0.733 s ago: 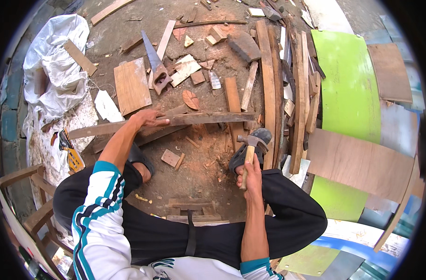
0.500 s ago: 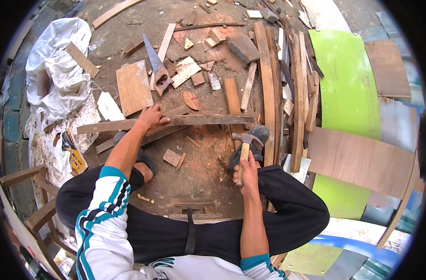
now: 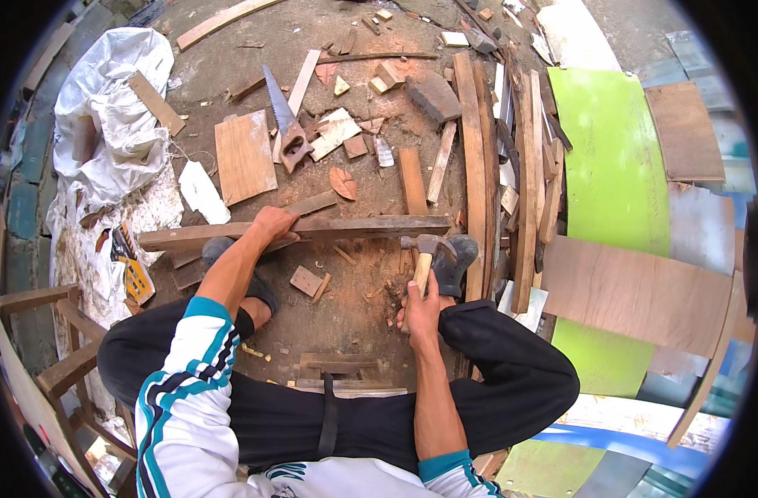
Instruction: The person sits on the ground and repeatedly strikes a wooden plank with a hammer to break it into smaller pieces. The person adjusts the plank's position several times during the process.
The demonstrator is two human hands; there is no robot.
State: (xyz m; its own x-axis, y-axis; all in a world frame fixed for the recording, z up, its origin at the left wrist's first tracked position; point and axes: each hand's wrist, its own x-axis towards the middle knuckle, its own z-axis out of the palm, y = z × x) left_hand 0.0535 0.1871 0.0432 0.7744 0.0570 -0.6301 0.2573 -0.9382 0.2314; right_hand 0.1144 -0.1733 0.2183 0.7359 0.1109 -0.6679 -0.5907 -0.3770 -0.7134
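Note:
A long wooden plank point(image 3: 366, 227) lies crosswise in front of me, near both of my shoes. My left hand point(image 3: 274, 225) is closed on it left of the middle, the fingers curled over its far edge. My right hand point(image 3: 420, 311) is wrapped around the wooden handle of a claw hammer point(image 3: 423, 267). The metal head is up by the plank's right end, close to my right shoe point(image 3: 455, 264); I cannot tell whether it touches the plank. Another wood strip point(image 3: 313, 203) pokes out beyond the plank, next to my left hand.
A handsaw point(image 3: 285, 124) rests beyond the plank, beside a square plywood piece point(image 3: 244, 156). Long boards point(image 3: 476, 174) are stacked at the right, next to a lime-green sheet point(image 3: 611, 158). A white sack point(image 3: 105, 108) and a wooden frame point(image 3: 68, 378) are at the left.
The plank has tilted, showing more of its side face, and my left hand has closed around it. My right hand and the hammer have moved left relative to my right shoe.

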